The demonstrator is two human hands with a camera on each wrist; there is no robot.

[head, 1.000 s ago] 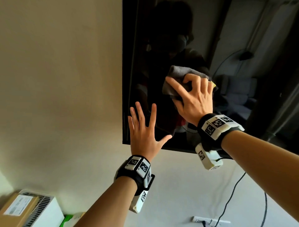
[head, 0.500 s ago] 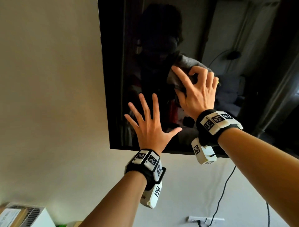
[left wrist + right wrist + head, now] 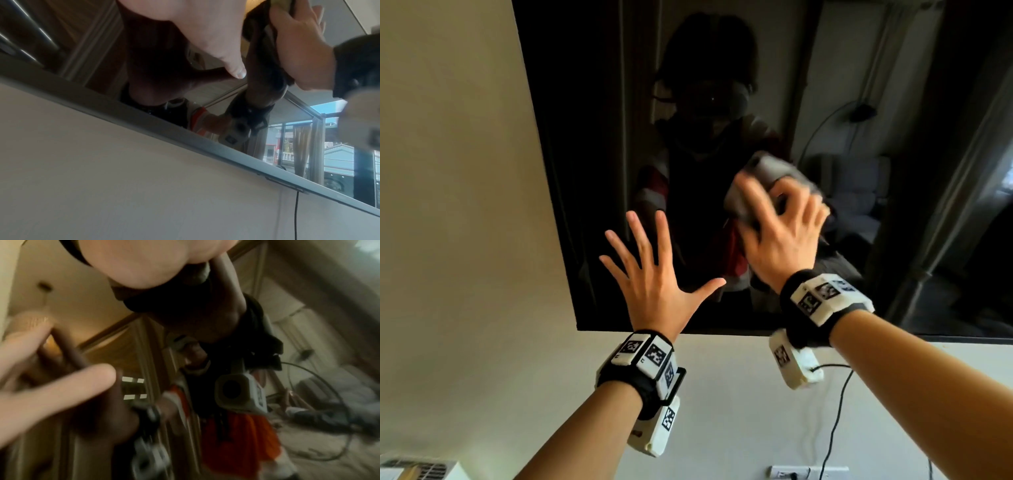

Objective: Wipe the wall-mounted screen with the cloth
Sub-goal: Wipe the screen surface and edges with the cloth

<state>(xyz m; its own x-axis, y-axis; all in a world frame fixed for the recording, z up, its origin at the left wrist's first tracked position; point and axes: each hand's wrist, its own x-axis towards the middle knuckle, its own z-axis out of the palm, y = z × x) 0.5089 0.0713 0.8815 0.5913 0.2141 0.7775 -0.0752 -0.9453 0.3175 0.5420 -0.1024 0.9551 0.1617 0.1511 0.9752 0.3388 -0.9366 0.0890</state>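
The black wall-mounted screen (image 3: 585,137) fills the upper right of the head view and mirrors the room. My right hand (image 3: 780,233) grips a grey cloth (image 3: 763,171) with curled fingers and presses it on the glass; it is motion-blurred. My left hand (image 3: 654,274) lies flat on the glass to its lower left, fingers spread. In the left wrist view the left hand's thumb (image 3: 236,69) points at the glass beside the right hand (image 3: 298,48) and the dark cloth (image 3: 257,24). The right wrist view is blurred: right hand's palm (image 3: 144,264), left hand's fingers (image 3: 51,386).
Pale wall surrounds the screen, whose bottom edge (image 3: 164,128) runs just under my wrists. A black cable (image 3: 835,411) hangs down to a white socket strip (image 3: 808,474). A white vented box (image 3: 414,471) sits at the bottom left corner.
My right hand has slid the cloth rightward across the glass. My left hand has shifted further in from the screen's left edge, still flat and spread.
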